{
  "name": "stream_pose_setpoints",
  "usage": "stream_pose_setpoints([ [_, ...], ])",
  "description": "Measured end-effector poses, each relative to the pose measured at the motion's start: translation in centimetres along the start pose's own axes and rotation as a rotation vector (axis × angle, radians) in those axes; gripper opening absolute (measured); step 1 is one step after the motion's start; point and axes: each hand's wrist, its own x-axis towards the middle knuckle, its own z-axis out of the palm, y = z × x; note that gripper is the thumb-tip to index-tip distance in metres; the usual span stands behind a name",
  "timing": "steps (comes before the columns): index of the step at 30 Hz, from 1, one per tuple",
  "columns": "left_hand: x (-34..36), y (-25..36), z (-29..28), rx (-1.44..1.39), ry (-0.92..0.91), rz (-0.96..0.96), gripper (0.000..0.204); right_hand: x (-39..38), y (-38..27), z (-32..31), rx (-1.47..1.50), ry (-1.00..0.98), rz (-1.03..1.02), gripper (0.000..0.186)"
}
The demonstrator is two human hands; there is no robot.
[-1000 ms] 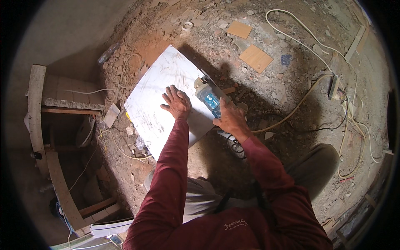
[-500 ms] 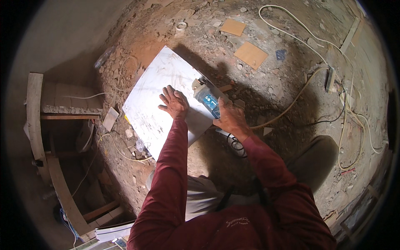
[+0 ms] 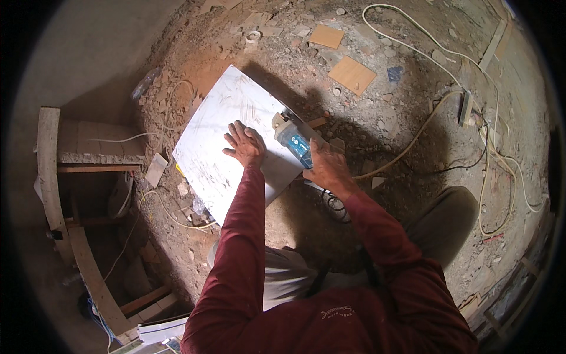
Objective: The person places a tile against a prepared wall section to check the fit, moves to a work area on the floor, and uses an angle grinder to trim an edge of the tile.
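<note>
A large white tile with dark smears lies on the rubble, its corners pointing away from and toward me. My left hand presses flat on its middle with the fingers spread. Gripped in my right hand is a blue angle grinder. Its head rests at the tile's right edge, where the disc is mostly hidden by the guard. A black cord loops below my right wrist.
Broken rubble covers the floor. Beyond the tile lie two tan tile pieces and a white ring. Pale cables run on the right to a power strip. At left stands a wooden-edged frame.
Both hands, the grinder and the tile stay nearly where they were. The surroundings shift slightly as my view tilts.
</note>
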Motion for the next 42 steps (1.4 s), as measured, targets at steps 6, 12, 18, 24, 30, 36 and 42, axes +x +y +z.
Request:
stream_pose_setpoints([
  [6, 0.1, -0.1, 0.2, 0.01, -0.004, -0.005, 0.059, -0.2, 0.0, -0.2, 0.002, -0.036, 0.044, 0.09],
  [12, 0.4, -0.8, 0.8, 0.029, 0.014, 0.001, 0.059, -0.6, -0.3, -0.7, 0.012, -0.032, 0.051, 0.092],
  [18, 0.3, -0.5, 0.7, 0.018, -0.01, -0.009, 0.059, -1.2, -0.1, -0.9, 0.006, -0.062, 0.05, 0.091],
  [24, 0.2, -0.3, 0.4, 0.019, 0.013, 0.009, 0.059, -2.2, -0.3, -1.3, -0.009, -0.022, 0.027, 0.089],
  [30, 0.2, -0.5, 0.5, 0.032, 0.004, 0.005, 0.059, -2.3, -0.3, -1.8, 0.005, -0.065, 0.052, 0.089],
  [36, 0.3, -0.6, 0.7, 0.024, 0.002, 0.006, 0.06, -2.5, 0.0, -1.6, -0.03, -0.064, 0.055, 0.089],
  [42, 0.2, -0.5, 0.6, -0.002, -0.003, -0.001, 0.06, -2.8, 0.0, -1.9, -0.014, -0.083, 0.066, 0.09],
])
